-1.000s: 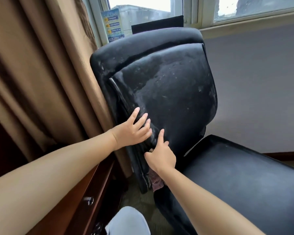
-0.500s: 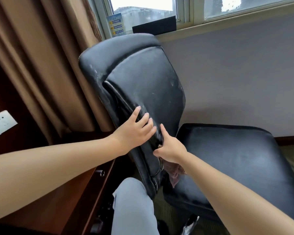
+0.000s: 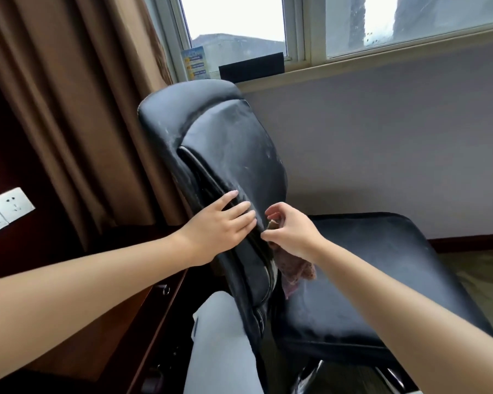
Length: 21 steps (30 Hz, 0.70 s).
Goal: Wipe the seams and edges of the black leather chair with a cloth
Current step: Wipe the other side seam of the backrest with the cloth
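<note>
Seam-wiping looks midway: left hand (image 3: 221, 227) lies flat on the backrest (image 3: 234, 155), right hand (image 3: 289, 233) beside it pinches the cloth (image 3: 292, 268), seat (image 3: 367, 268) edges apparently left.

floor (image 3: 478, 268): carpeted | on it: black leather chair (image 3: 353, 268), by wooden desk (image 3: 143, 314)

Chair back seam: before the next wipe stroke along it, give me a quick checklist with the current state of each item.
1. Left hand braces the chair backrest, fingers flat: ok.
2. Right hand holds the cloth: ok, pinched, most of it hanging below the hand.
3. Cloth touching the seam: cannot tell, the hand hides the contact.
4. Seam above the hands in view and unobstructed: ok.
5. Backrest surface clean: not ok, pale smears show on the panel.
6. Curtain apart from the seam: ok.
</note>
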{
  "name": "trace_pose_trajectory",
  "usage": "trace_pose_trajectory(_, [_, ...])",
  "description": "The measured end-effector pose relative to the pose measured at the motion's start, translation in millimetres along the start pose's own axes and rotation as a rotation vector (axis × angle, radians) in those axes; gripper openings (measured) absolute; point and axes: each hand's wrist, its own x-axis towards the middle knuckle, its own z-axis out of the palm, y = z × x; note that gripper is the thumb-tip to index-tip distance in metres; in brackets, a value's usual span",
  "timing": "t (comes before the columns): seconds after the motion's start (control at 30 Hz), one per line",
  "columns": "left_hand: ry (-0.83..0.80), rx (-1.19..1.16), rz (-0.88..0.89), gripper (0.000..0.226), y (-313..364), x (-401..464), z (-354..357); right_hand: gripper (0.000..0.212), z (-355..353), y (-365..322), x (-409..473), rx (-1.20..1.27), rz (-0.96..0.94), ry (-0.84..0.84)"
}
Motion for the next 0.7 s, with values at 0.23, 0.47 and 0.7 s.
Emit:
trace_pose_trajectory(0.23, [0.018, -0.047, 0.052, 0.058, -2.1, 3.6, 7.1, 0.022, 15.6, 11.1, 12.2, 0.356, 0.133, 0.092])
trace_pose_trajectory(0.47, [0.175, -0.125, 0.046, 0.082, 6.1, 6.4, -12.2, 0.013, 31.5, 20.2, 1.7, 0.637, 0.164, 0.177])
trace_pose_trajectory(0.7, [0.177, -0.164, 0.045, 0.068, 14.2, 7.0, -23.3, 0.012, 32.5, 28.2, -9.4, 0.565, 0.076, 0.278])
